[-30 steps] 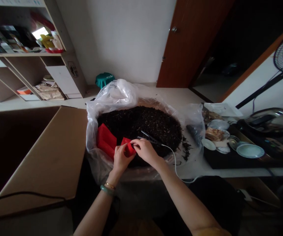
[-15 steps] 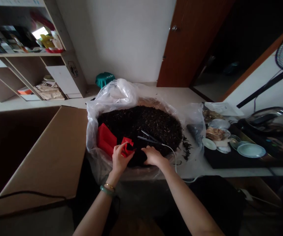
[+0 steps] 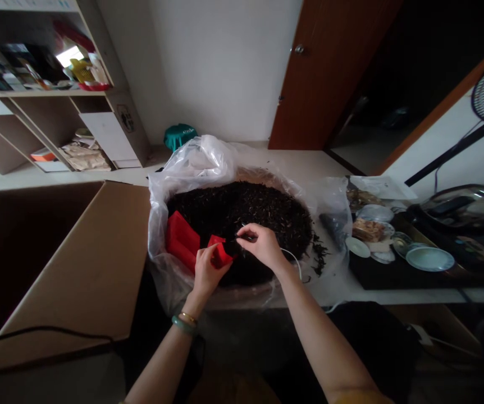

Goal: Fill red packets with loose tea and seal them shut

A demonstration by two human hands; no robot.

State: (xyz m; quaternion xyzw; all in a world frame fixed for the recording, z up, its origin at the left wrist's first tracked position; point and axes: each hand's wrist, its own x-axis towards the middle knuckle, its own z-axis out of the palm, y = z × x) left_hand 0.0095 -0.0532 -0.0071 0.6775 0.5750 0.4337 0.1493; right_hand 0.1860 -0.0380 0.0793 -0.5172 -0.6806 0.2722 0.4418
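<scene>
A heap of dark loose tea leaves (image 3: 275, 210) fills a container lined with a clear plastic bag (image 3: 158, 224). My left hand (image 3: 209, 270) is closed around a small red packet (image 3: 222, 257), its open mouth tilted toward the right. Just right of that mouth, the fingertips of my right hand (image 3: 263, 247) are pinched together, with dark bits of tea showing at their tips. Larger red packets (image 3: 182, 238) lie on the left side of the heap. Behind my right hand, a dark two-armed tool is mostly hidden; its white cord (image 3: 295, 261) runs out to the right.
An open cardboard box (image 3: 111, 252) stands at the left. On the right, a dark tray (image 3: 389, 278) holds bowls, a white cup (image 3: 429, 258) and a glass-lidded pot (image 3: 465, 205). Stray leaves (image 3: 320, 255) lie by the bag. Behind are shelves (image 3: 56, 95) and a brown door (image 3: 309, 73).
My right hand has risen out of the tea heap to beside the red packet's mouth, now covering most of the two-armed tool. My left hand has turned the packet slightly.
</scene>
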